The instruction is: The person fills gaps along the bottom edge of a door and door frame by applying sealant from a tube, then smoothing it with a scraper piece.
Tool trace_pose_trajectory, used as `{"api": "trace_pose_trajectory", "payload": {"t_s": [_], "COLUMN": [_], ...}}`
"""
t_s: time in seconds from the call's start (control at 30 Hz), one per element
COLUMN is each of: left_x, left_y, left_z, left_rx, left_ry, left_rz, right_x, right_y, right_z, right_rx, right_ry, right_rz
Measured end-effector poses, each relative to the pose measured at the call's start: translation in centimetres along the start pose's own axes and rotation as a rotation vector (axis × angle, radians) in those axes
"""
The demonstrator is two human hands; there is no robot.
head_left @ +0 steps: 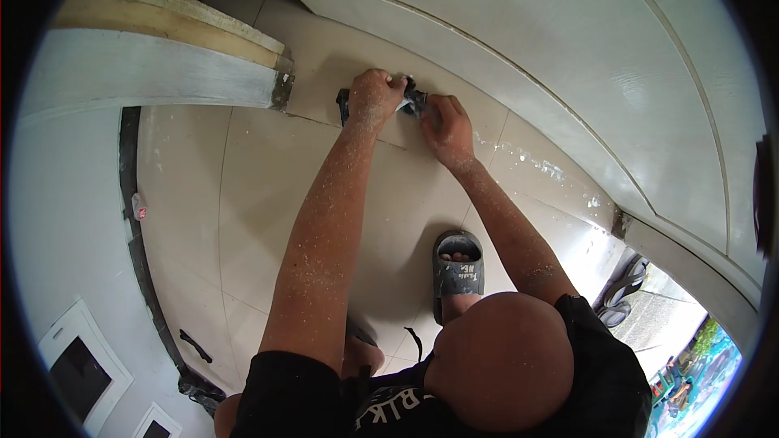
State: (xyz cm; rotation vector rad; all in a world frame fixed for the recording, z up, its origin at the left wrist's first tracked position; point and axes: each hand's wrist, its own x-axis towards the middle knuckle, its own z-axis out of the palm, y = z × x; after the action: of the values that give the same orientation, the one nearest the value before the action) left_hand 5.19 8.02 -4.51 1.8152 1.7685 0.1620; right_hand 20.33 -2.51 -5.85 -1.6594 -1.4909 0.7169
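Both my hands are stretched out low over the tiled floor, close to the foot of a white door. My left hand (375, 99) is closed, its fingers wrapped round part of a dark tool (343, 107) that shows on both sides of it. Just right of it, my right hand (448, 128) has its fingers curled beside the tool's dark right end (415, 101). What its fingertips hold, if anything, is hidden. Pale dust speckles both forearms. The tool's exact kind is too small to tell.
A white panelled door (519, 56) spans the upper right. The end of a white frame or wall (203, 73) juts in at upper left. Grey slippers (459, 276) are on the person's feet; more footwear (625, 288) lies by the doorway. A black strip (195, 346) lies at lower left.
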Motion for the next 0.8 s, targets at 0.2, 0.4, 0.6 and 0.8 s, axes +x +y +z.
{"api": "trace_pose_trajectory", "payload": {"t_s": [0.2,0.4,0.6,0.8], "left_x": [-0.7,0.6,2.0,2.4], "left_y": [2.1,3.5,3.9,3.9], "left_z": [-0.3,-1.6,-1.6,-1.9], "left_rx": [0.026,0.109,0.128,0.116], "left_ry": [0.029,-0.089,-0.168,-0.175], "left_rz": [-0.130,-0.216,-0.303,-0.329], "right_x": [-0.3,0.1,0.2,0.4], "right_y": [0.0,-0.4,-0.5,-1.1], "right_z": [-0.1,0.0,0.1,-0.5], "right_rx": [-0.012,0.047,-0.021,-0.003], "right_ry": [-0.011,-0.028,-0.016,-0.032], "right_rz": [-0.126,0.005,-0.033,0.007]}}
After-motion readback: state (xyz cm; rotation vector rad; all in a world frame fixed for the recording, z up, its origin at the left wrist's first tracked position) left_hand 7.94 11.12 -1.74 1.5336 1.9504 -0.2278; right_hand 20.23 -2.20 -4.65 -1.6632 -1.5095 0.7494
